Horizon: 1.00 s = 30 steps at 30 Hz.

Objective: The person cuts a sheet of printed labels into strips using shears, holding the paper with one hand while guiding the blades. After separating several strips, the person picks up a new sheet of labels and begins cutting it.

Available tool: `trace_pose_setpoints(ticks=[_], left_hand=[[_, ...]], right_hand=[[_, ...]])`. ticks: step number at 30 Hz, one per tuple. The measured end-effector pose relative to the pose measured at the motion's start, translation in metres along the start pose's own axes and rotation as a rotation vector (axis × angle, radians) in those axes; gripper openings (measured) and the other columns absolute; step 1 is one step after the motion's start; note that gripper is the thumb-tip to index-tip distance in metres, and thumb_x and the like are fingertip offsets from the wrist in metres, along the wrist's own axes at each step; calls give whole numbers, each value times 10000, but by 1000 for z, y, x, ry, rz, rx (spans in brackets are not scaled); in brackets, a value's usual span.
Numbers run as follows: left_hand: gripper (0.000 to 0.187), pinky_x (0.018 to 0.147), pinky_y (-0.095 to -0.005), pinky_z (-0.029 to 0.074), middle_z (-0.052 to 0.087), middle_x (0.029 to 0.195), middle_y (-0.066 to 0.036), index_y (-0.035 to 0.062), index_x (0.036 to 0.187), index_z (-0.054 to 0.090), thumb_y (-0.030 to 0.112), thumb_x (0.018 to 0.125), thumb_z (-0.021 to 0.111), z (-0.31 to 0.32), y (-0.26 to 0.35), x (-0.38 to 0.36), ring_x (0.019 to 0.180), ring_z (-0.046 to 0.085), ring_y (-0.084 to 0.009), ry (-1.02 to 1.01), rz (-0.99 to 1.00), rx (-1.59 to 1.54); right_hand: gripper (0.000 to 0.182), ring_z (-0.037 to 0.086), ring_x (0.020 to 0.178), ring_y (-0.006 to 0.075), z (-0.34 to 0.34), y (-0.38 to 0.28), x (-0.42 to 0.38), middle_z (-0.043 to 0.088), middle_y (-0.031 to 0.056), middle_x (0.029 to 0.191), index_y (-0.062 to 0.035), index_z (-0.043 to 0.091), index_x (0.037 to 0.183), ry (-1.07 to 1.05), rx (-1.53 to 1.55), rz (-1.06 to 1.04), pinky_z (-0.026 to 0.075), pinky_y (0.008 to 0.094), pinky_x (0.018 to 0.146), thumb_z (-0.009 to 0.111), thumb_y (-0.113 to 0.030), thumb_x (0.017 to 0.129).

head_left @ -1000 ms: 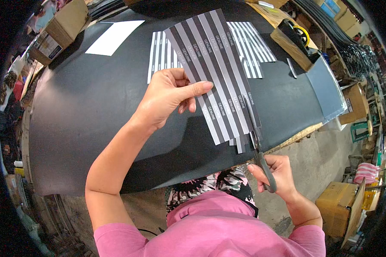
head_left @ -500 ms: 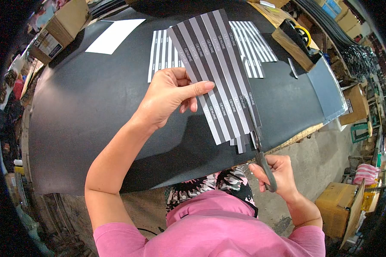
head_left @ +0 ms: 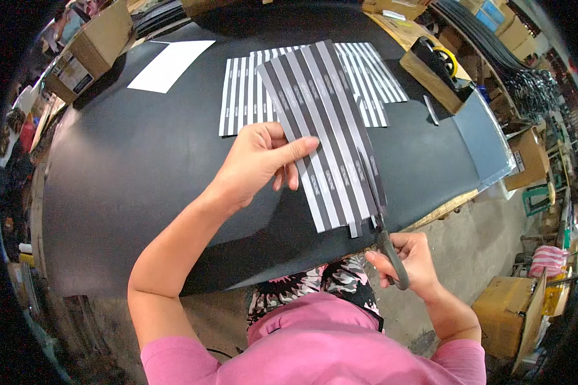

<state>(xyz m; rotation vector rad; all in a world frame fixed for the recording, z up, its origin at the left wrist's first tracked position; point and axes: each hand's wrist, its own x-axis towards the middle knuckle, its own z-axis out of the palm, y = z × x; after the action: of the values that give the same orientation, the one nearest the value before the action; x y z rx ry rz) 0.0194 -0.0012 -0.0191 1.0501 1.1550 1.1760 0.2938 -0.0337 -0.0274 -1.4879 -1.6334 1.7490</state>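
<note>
Between the thumb and fingers of my left hand [head_left: 263, 157] is a black sheet with light grey stripes [head_left: 324, 138], held by its left edge above the table. Small lettering runs along the stripes, blurred now. My right hand [head_left: 411, 260] grips dark-handled scissors [head_left: 392, 253]. Their blades reach up into the sheet near its right edge, with a narrow strip on the blades' right side. Behind the held sheet, more striped sheets [head_left: 241, 96] lie on the black tabletop [head_left: 135, 173], partly hidden by it.
A white sheet [head_left: 172, 65] lies at the table's upper left, near a cardboard box [head_left: 90, 51]. An open box [head_left: 430, 80] holding a yellow tape roll [head_left: 446, 61] stands at the upper right. A small strip [head_left: 431, 110] and a grey sheet [head_left: 485, 138] lie nearby.
The held striped sheet has moved slightly down and left. The scissors have moved a little left, and their blades reach farther up the sheet. My left hand keeps its grip.
</note>
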Motion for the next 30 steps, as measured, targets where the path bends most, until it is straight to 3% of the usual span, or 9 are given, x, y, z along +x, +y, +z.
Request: trace_pose_setpoints(ticks=[10, 30], left_hand=[[246, 356, -176, 404, 619, 682, -81, -56, 839, 603, 185, 832, 651, 6, 4, -5, 457, 578, -93, -63, -69, -41], [262, 364, -172, 422, 622, 678, -104, -74, 836, 594, 180, 825, 658, 3, 3, -3, 475, 595, -108, -74, -96, -74]], right_hand=[[183, 523, 423, 68, -1, -11, 16, 556, 20, 549, 13, 593, 692, -43, 104, -112, 411, 199, 377, 693, -120, 767], [179, 500, 392, 51, 1, -12, 18, 550, 7, 524, 6, 600, 669, 14, 77, -70, 365, 189, 345, 687, -119, 765]])
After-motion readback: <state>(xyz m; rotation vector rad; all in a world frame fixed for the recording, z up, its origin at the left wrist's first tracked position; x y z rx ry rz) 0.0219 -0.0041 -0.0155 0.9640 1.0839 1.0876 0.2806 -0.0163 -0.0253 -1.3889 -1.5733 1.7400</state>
